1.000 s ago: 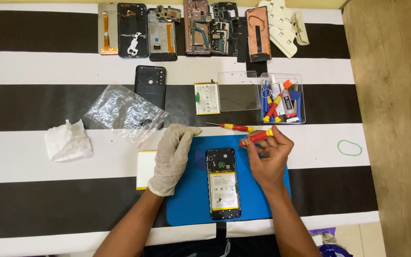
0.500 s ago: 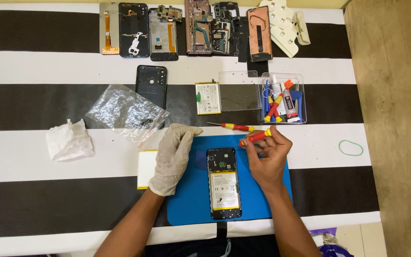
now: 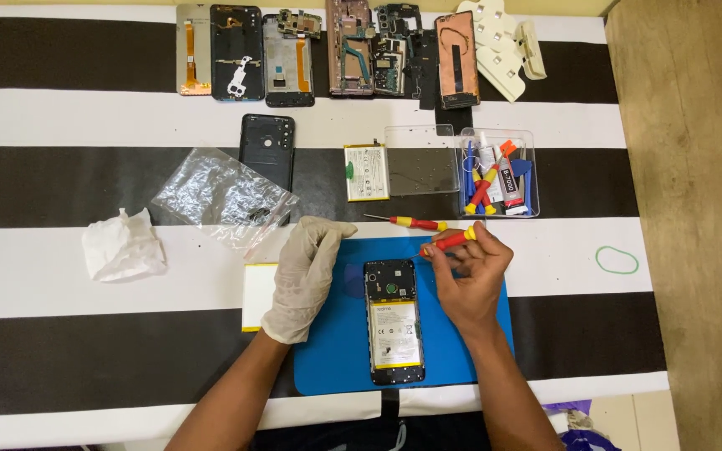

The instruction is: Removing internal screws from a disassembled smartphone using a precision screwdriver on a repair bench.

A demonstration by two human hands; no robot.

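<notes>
Over opened phone [image 3: 394, 319], hands: right [image 3: 467, 276] pinching screwdriver [image 3: 449, 243].

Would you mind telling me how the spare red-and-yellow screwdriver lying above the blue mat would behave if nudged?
The spare screwdriver has a round, slim handle and lies flat on the striped table, so it would probably roll. It looks small and light, likely easy to lift. Its thin tip may well bend or chip if dropped.
</notes>
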